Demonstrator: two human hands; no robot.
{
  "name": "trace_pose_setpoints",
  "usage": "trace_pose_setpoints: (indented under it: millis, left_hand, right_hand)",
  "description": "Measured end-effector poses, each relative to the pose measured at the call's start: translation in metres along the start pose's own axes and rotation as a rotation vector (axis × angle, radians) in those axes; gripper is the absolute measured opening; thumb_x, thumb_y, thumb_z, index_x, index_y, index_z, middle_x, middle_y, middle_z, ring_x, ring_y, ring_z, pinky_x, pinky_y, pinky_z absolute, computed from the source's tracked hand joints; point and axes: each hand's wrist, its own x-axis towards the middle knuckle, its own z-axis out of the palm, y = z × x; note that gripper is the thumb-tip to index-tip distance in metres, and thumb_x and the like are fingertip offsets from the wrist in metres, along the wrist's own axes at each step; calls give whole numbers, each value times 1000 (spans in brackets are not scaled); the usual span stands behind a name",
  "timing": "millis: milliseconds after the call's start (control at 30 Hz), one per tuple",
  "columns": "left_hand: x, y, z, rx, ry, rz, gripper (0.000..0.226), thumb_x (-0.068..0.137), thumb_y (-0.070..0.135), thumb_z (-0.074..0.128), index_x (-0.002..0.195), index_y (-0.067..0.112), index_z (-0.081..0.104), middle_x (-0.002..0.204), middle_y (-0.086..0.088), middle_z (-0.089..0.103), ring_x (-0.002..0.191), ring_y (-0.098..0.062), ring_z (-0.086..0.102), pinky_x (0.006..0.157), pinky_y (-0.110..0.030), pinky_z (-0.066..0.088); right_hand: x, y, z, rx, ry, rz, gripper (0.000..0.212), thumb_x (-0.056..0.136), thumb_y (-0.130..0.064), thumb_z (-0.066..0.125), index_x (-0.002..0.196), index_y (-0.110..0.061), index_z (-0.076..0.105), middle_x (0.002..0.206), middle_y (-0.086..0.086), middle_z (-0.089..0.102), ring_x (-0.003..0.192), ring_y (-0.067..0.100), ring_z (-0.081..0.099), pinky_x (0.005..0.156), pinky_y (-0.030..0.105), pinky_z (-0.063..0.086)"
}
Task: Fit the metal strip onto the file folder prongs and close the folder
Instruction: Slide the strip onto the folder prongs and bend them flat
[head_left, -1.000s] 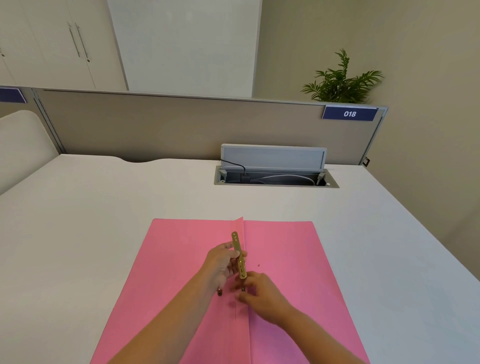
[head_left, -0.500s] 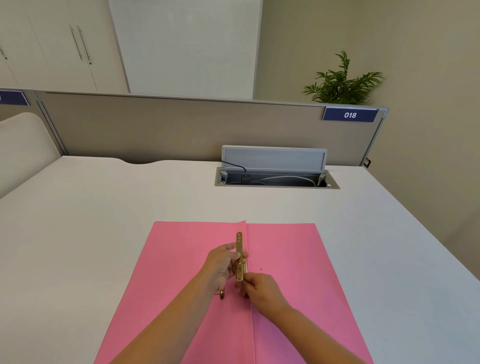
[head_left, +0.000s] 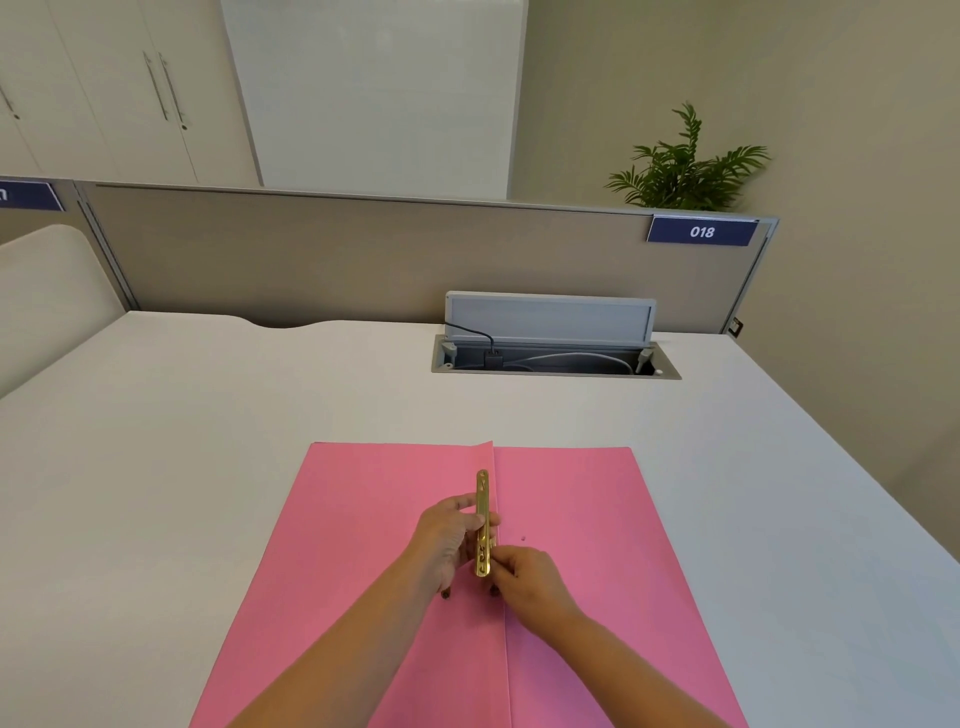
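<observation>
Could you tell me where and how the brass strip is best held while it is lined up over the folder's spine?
Probably pinch the metal strip across its narrow width at mid-length, from the left, as the left hand does; that leaves both slotted ends clear for the right hand.

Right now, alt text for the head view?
Two hands hold a brass metal strip over the spine of an open pink folder on a white desk: left hand grips its middle, right hand pinches its near end.

**Both hands on the brass strip at the folder's spine**

An open pink paper file folder (head_left: 597, 545) lies flat on the white desk (head_left: 208, 441). The left hand (head_left: 447, 545) grips a slim gold-coloured metal strip (head_left: 483, 514) along the centre fold, while the right hand (head_left: 524, 577) pinches its near end.
</observation>
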Motion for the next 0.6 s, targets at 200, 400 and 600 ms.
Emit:
trace_pose_setpoints:
  millis: [200, 400, 600]
  left_hand:
    - [-2, -6, 1, 12, -2, 2, 26, 85, -12, 49, 95, 9, 61, 77, -13, 70, 55, -20, 62, 44, -24, 51]
    - [-5, -13, 0, 22, 4, 12, 31, 83, -14, 49, 105, 5, 61, 78, -13, 69, 63, -23, 60, 50, -28, 48]
    - [-6, -20, 3, 42, 26, 11, 34, 84, -13, 49, 112, 5, 60, 77, -13, 69, 60, -21, 59, 48, -25, 48]
  right_hand:
    - [-1, 1, 0, 0, 19, 9, 41, 90, -13, 52, 53, -31, 54, 55, -12, 54, 57, 8, 49, 58, 22, 39]
    - [-7, 4, -7, 216, -10, 66, 17, 82, -10, 64, 75, -23, 73, 65, -11, 67, 53, -8, 57, 54, 3, 42]
    - [-4, 3, -14, 423, -40, 185, 14, 83, -4, 59, 73, -10, 67, 61, 0, 59, 51, 7, 48, 53, 16, 42]
